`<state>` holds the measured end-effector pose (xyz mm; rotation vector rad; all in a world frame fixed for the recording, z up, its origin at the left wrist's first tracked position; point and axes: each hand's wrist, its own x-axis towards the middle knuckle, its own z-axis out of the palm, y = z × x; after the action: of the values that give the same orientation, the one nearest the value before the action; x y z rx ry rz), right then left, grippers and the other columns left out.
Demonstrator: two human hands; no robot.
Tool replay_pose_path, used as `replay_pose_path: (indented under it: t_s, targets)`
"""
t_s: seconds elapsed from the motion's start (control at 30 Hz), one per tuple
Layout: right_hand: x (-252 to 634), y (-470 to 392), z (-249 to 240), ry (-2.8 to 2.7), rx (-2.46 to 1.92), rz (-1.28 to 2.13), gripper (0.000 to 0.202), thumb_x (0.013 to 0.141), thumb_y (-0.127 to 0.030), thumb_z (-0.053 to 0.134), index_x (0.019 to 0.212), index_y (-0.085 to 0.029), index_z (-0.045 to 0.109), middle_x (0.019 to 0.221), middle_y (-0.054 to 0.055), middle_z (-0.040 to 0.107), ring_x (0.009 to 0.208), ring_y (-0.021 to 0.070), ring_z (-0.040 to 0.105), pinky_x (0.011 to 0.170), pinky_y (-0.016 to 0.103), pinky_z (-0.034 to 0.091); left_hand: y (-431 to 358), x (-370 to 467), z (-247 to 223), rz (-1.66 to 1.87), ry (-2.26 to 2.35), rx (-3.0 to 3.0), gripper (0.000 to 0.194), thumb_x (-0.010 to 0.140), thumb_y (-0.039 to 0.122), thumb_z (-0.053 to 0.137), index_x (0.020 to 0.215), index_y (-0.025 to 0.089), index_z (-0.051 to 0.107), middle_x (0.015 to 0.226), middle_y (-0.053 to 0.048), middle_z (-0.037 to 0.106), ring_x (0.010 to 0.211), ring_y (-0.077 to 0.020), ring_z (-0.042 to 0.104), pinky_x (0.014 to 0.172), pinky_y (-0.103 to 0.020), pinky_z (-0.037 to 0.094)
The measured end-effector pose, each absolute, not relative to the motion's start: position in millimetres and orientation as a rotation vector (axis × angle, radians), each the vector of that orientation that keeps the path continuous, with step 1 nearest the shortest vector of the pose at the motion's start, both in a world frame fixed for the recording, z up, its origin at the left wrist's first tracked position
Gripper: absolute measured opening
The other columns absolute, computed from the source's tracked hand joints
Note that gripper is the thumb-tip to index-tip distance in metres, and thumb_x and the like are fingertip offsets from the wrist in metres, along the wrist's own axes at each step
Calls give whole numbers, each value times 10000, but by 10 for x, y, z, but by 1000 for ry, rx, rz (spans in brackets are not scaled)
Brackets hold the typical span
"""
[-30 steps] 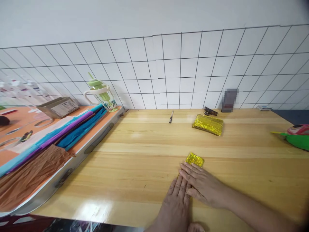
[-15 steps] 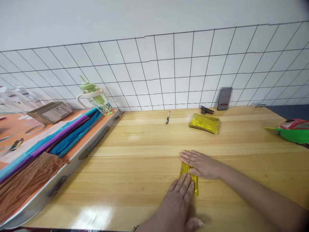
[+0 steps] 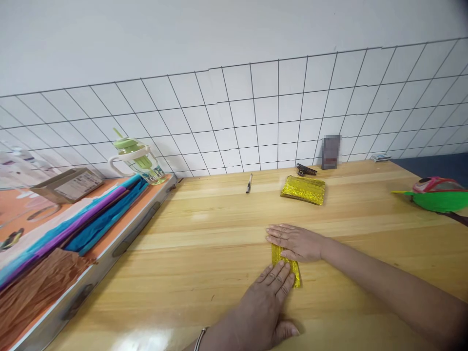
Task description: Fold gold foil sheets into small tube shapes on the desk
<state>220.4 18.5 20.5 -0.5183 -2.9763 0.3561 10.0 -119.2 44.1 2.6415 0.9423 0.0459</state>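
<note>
A narrow strip of shiny gold foil paper (image 3: 294, 274) lies flat on the wooden table (image 3: 204, 229). My left hand (image 3: 268, 297) rests palm down on its near part, with fingers stretched out and the thumb off to the side. Across the far end lies my right hand (image 3: 298, 242), also flat, its fingers pointing left. Both hands hide much of the strip. Farther back sits a stack of gold foil sheets (image 3: 303, 189), with a black clip (image 3: 306, 169) just behind it.
A pen (image 3: 249, 183) lies toward the back. At left, an orange-topped surface (image 3: 161, 187) holds a green-lidded bottle (image 3: 137, 158), a cardboard box (image 3: 71, 184) and coloured crepe paper (image 3: 109, 214). A green and pink object (image 3: 438, 195) is at right. A dark blurred-out object (image 3: 331, 152) stands against the wall.
The view has tilted and shifted slightly. Both hands stay flat on the gold strip, with little visible movement over it.
</note>
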Motion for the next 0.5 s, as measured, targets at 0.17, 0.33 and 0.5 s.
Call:
replay_pose_path:
  t_s: [0.17,0.33,0.5]
  targets:
    - [2225,228,216,-2961,-552,350,654,918,-453,411,1465,-191,167,1520,91,173,1399,200,124,1131,411,164,-1184,93,391,42,906,2696,739,905,619,301,1468,162,160,1531,-113,48,1409,-270,43,1144,-412,111]
    - [2245,14,266,-2905,-747,287,662,924,-442,409,1470,-182,140,1529,90,135,1403,224,90,1142,428,131,-1184,96,345,61,927,2700,741,901,619,318,1468,168,163,1530,-110,41,1409,-274,54,1144,-414,118]
    - [2286,-322,202,-2872,-949,286,576,963,-405,323,1469,-189,152,1527,83,140,1401,212,108,1143,416,140,-1192,91,362,62,918,2661,719,914,608,289,1474,184,134,1533,-88,29,1409,-270,42,1149,-424,113]
